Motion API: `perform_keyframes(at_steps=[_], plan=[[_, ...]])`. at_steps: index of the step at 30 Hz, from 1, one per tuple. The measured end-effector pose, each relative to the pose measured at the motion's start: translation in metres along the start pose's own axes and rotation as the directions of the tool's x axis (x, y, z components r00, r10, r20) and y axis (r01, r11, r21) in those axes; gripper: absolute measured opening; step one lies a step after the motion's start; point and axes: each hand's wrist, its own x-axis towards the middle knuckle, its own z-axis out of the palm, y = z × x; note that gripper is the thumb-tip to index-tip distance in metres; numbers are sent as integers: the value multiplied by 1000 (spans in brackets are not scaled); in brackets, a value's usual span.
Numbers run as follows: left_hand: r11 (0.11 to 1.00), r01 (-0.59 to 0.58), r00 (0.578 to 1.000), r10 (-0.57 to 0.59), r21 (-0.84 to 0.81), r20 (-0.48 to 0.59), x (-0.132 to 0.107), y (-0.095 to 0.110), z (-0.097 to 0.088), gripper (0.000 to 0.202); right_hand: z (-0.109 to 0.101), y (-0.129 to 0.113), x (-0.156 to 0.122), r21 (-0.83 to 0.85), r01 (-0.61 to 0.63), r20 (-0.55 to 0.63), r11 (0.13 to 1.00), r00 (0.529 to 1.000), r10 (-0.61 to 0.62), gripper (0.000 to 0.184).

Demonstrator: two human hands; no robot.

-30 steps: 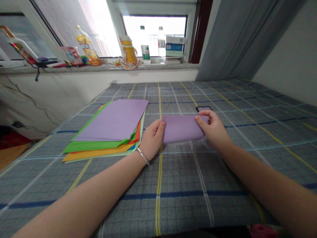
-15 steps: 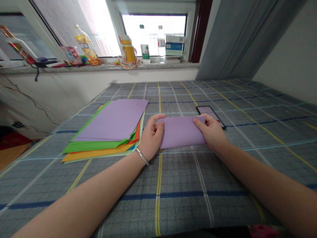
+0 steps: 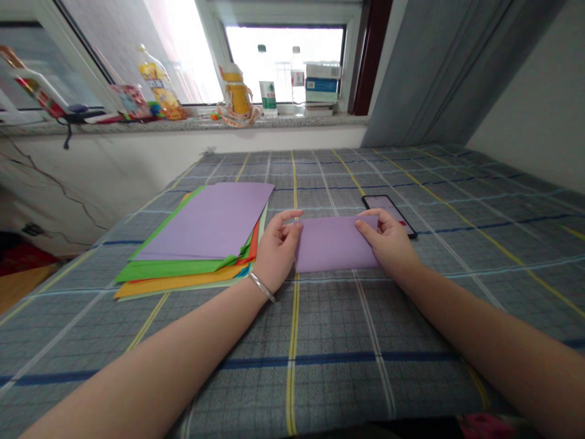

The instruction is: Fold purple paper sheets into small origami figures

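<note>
A small purple sheet of paper [image 3: 336,244], wider than it is tall, is stretched between my two hands just above the checked cloth. My left hand [image 3: 277,247], with a silver bangle at the wrist, pinches its left edge between thumb and fingers. At the upper right corner, my right hand [image 3: 390,241] grips the paper, thumb on the near face and fingers behind. Left of my hands lies a stack of coloured paper [image 3: 205,222], purple on top, with green, orange and other sheets showing below.
Behind my right hand a phone [image 3: 395,213] lies on the checked cloth [image 3: 338,378]. Along the windowsill [image 3: 196,125] stand a yellow cup [image 3: 236,94], a juice bottle [image 3: 159,82], clear bottles and stacked boxes [image 3: 322,85]. A grey curtain [image 3: 439,73] hangs at the right.
My left hand has shifted very slightly left along the paper's edge. The paper and my right hand stay almost where they were.
</note>
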Motion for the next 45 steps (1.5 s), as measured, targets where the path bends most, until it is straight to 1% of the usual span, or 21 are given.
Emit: perform_keyframes(at_steps=[4, 6, 8, 12, 18, 21, 24, 27, 30, 34, 36, 39, 45], plan=[[998, 11, 1000, -9, 67, -27, 3, -4, -2, 24, -2, 2, 1, -156, 165, 26, 974, 986, -163, 24], [995, 16, 999, -12, 103, -45, 5, -5, -3, 24, -2, 3, 1, -220, 203, 37, 954, 979, -199, 21], [992, 29, 998, -23, 124, -50, 6, -6, -4, 25, -1, 4, 2, -265, 203, 39, 943, 979, -200, 20], [986, 63, 996, -54, 156, -66, 9, -7, -3, 25, 1, 7, 7, -315, 185, 40, 931, 983, -182, 22], [982, 106, 992, -93, 157, -87, 11, -8, -1, 22, 2, 11, 12, -356, 122, 44, 927, 992, -114, 22], [977, 137, 985, -118, 164, -125, 13, -9, -1, 22, 3, 9, 13, -315, 60, 121, 947, 992, -22, 28], [973, 162, 979, -138, 162, -147, 15, -9, -2, 22, 2, 7, 13, -263, -23, 199, 965, 977, 78, 37], [970, 185, 977, -166, 157, -132, 16, -12, -2, 23, 1, 5, 13, -237, -65, 198, 969, 974, 113, 39], [966, 178, 981, -160, 186, -112, 17, -16, -4, 25, 0, 6, 13, -233, -100, 204, 967, 968, 149, 36], [937, 179, 984, -167, 300, -65, 24, -21, -8, 26, 1, 11, 17, -274, -149, 213, 950, 954, 211, 31], [899, 182, 982, -183, 398, -34, 27, -23, -11, 25, 1, 16, 20, -347, -118, 232, 930, 950, 207, 28], [827, 163, 979, -201, 538, 12, 32, -23, -14, 25, -1, 23, 26, -459, -34, 257, 888, 951, 169, 24], [714, 65, 976, -191, 697, 105, 34, -22, -18, 26, -4, 28, 32, -528, 33, 283, 848, 949, 139, 23]])
